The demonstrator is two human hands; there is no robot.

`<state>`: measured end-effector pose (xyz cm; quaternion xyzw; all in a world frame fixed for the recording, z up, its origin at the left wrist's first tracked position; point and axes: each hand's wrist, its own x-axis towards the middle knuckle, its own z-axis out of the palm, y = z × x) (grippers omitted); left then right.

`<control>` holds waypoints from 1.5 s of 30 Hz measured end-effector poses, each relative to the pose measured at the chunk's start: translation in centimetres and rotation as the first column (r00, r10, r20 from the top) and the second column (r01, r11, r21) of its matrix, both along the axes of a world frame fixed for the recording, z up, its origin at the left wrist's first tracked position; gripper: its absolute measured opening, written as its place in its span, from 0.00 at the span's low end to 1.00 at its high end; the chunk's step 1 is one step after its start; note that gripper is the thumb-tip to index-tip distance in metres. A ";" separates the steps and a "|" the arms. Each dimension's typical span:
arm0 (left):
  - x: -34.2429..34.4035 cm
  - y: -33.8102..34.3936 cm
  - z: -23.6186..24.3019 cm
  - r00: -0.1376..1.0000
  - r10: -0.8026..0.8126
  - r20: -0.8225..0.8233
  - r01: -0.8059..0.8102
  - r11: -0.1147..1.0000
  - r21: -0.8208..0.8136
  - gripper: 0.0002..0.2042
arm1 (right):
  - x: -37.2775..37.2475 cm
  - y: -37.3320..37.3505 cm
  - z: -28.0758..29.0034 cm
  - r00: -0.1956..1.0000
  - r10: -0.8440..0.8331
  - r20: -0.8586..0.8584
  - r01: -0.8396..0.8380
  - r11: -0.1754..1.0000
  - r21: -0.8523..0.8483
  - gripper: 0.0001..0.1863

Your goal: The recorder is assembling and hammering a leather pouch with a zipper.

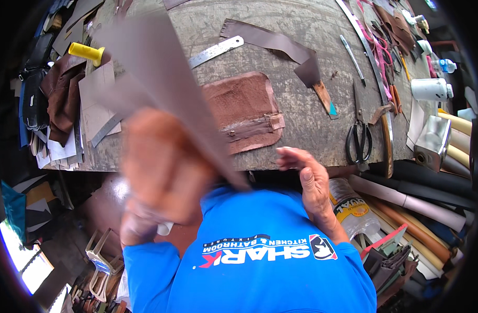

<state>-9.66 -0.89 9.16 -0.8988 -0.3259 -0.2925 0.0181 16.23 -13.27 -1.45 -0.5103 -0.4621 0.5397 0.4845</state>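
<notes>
My left hand, smeared by motion, grips a long greyish-brown leather-like sheet raised above the table's near edge. The sheet slants across the view and covers part of what lies beneath. My right hand hovers at the table edge with its fingers apart and holds nothing. Between the hands, flat on the table, lies a reddish-brown leather piece with rounded corners, rough side up, with a strip along its near side. The raised sheet hides its left part. Beyond it rests a steel ruler, partly covered too.
On the worn table lie a dark brown strip, a wood-handled tool, a pen, black-handled scissors and a hammer. A yellow tube and leather scraps are at left. Material rolls lie below right.
</notes>
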 end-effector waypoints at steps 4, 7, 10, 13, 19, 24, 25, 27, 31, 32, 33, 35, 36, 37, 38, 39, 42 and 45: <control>5.2 -7.0 -5.6 0.927 -0.359 -0.108 0.329 0.917 -0.225 0.18 | -0.3 -0.5 0.1 0.915 0.126 -0.384 -0.207 0.962 -0.176 0.53; 6.9 -10.4 -10.3 0.916 -0.395 -0.065 0.360 0.884 -0.297 0.16 | 0.5 -0.6 -0.1 0.955 0.123 -0.270 -0.200 0.939 -0.279 0.52; 7.7 -11.2 -12.8 0.941 -0.339 0.012 0.327 0.895 -0.303 0.12 | 0.6 -0.5 -0.4 0.995 0.099 0.024 -0.090 0.965 -0.245 0.40; 7.7 -10.7 -13.7 0.949 -0.314 -0.031 0.289 0.903 -0.318 0.15 | -0.4 -0.5 -1.1 0.953 -0.062 0.296 0.117 0.978 -0.173 0.23; 5.4 -9.2 -13.1 0.962 -0.189 0.197 0.261 0.849 -0.459 0.29 | 0.2 0.0 -1.4 0.863 -0.168 0.476 0.119 0.984 0.131 0.09; 4.3 -4.9 -11.2 0.973 -0.097 0.209 0.190 0.852 -0.488 0.34 | 1.9 -0.1 0.2 0.860 -0.043 0.509 -0.132 0.944 0.302 0.14; 3.9 -4.3 -11.3 0.974 -0.167 0.156 0.225 0.816 -0.533 0.30 | 2.1 0.0 0.4 0.861 -0.072 0.503 -0.101 0.946 0.309 0.13; 1.7 -4.6 -12.2 0.982 -0.113 0.154 0.186 0.749 -0.636 0.25 | 2.4 0.3 0.0 0.880 -0.090 0.466 -0.023 0.973 0.230 0.12; -2.0 -6.4 -11.8 0.884 0.321 0.340 0.198 0.401 -0.894 0.12 | 1.0 1.6 -1.3 0.891 -0.075 0.448 0.041 0.995 0.086 0.09; -2.3 -7.0 -12.1 0.847 0.406 0.343 0.146 0.443 -0.884 0.11 | 0.7 2.0 -2.0 0.867 -0.072 0.493 0.014 0.993 0.119 0.11; -2.1 -7.3 -12.7 0.846 0.413 0.338 0.140 0.440 -0.887 0.11 | 0.1 2.2 -2.4 0.869 -0.063 0.490 0.008 0.993 0.115 0.11; -1.1 -7.8 -14.0 0.538 0.730 0.422 0.111 0.434 -0.894 0.14 | -1.2 2.9 -3.0 0.848 -0.209 0.488 0.183 0.978 0.101 0.14; -1.2 -7.7 -14.4 0.579 0.729 0.365 -0.007 0.452 -0.892 0.17 | -1.2 3.3 -3.3 0.817 -0.205 0.539 0.144 0.978 0.153 0.19; -1.0 -7.7 -14.1 0.574 0.736 0.361 -0.011 0.447 -0.894 0.17 | -1.3 3.6 -3.3 0.819 -0.196 0.540 0.137 0.980 0.147 0.19; -0.6 -7.7 -13.6 0.607 0.740 0.288 -0.154 0.465 -0.872 0.20 | -1.4 3.9 -3.3 0.779 -0.217 0.588 0.146 0.975 0.166 0.20; -0.1 -7.7 -13.3 0.631 0.747 0.209 -0.292 0.479 -0.828 0.23 | -1.5 4.1 -3.3 0.737 -0.239 0.633 0.155 0.970 0.185 0.21; 0.6 -7.7 -14.3 0.617 0.735 0.281 -0.321 0.561 -0.763 0.22 | -1.8 4.5 -3.6 0.712 -0.277 0.645 0.174 0.960 0.220 0.21; 0.8 -8.0 -14.9 0.610 0.735 0.296 -0.328 0.575 -0.749 0.18 | -1.6 4.4 -4.1 0.707 -0.302 0.640 0.212 0.953 0.217 0.19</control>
